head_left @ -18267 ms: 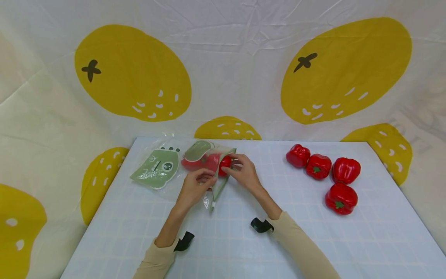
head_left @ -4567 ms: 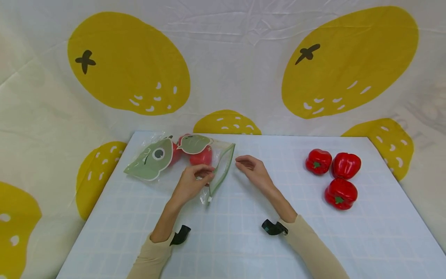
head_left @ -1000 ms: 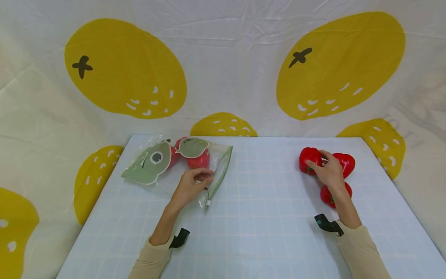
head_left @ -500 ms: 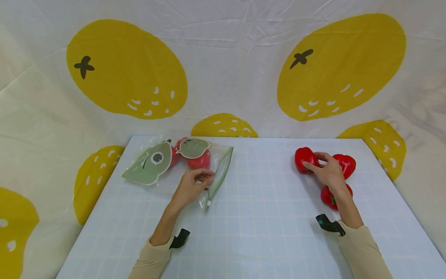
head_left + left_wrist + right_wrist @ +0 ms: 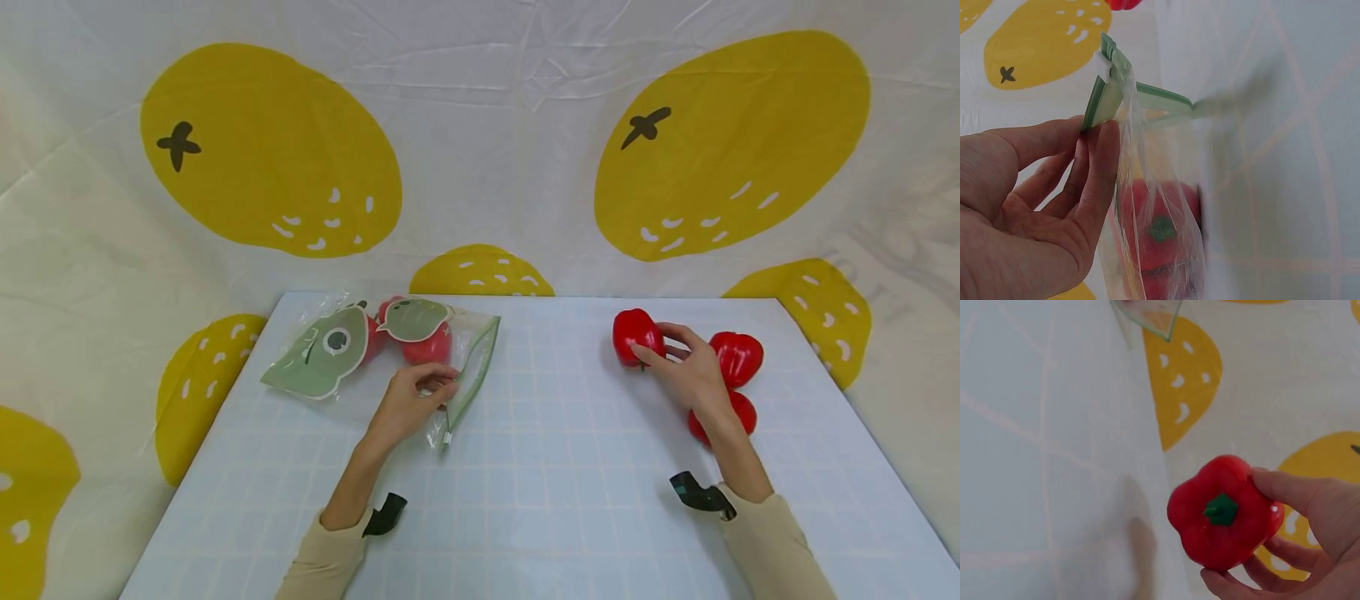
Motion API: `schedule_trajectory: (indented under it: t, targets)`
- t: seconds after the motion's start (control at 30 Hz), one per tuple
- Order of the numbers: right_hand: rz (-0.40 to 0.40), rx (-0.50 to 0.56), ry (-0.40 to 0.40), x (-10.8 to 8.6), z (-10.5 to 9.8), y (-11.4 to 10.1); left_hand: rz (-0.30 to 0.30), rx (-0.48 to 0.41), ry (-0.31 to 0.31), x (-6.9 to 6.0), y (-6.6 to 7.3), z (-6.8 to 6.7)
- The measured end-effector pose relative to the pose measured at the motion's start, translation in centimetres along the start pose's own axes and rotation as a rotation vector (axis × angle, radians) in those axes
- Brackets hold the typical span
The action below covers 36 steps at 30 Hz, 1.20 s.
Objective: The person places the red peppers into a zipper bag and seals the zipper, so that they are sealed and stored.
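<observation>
My right hand [image 5: 688, 372] holds a shiny red bell pepper [image 5: 636, 337] between thumb and fingers. In the right wrist view, the pepper [image 5: 1219, 512] shows its green stem and hangs apart from the table. My left hand [image 5: 412, 398] pinches the rim of a clear zip bag [image 5: 468, 367] with a green print and a green slider edge. The bag's mouth gapes toward the right. Red bell peppers [image 5: 427, 346] lie inside, partly hidden by the print. The left wrist view shows one bagged pepper [image 5: 1160, 234] through the film, below the green zip strip [image 5: 1163, 97].
Two more red bell peppers, one at the back [image 5: 738, 358] and one nearer [image 5: 738, 412] partly behind my right wrist, sit on the right of the pale checked table [image 5: 555, 467]. A fabric backdrop [image 5: 495, 125] with yellow fruit prints rises behind the table edge.
Over the last second, my right hand has moved left with the gripped pepper, away from the other two. Earlier it was empty beside the bag. My left hand has stayed at the bag's rim.
</observation>
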State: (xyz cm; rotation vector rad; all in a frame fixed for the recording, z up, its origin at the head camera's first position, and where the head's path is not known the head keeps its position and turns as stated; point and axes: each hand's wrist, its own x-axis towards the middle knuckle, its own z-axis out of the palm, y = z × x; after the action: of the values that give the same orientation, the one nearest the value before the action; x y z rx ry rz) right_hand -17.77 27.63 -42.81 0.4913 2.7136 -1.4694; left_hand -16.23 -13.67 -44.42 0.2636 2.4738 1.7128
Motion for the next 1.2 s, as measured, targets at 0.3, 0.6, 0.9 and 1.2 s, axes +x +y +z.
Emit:
schedule_trajectory:
  t: [0.3, 0.6, 0.9, 1.2]
  targets:
    - [-0.13, 0.059, 0.008, -1.3, 1.5, -0.5, -0.011, 0.003, 0.001, -0.1, 0.3, 0.2]
    - [-0.198, 0.085, -0.014, -1.4, 3.2, -1.2, -0.014, 0.014, 0.008, 0.0, 0.3, 0.2]
    - [-0.229, 0.098, -0.046, -1.7, 5.0, -1.3, -0.022, 0.005, 0.008, -0.2, 0.2, 0.2]
    - [-0.3, 0.111, -0.089, -1.9, 7.2, -2.2, -0.003, 0.014, 0.014, -0.3, 0.3, 0.2]
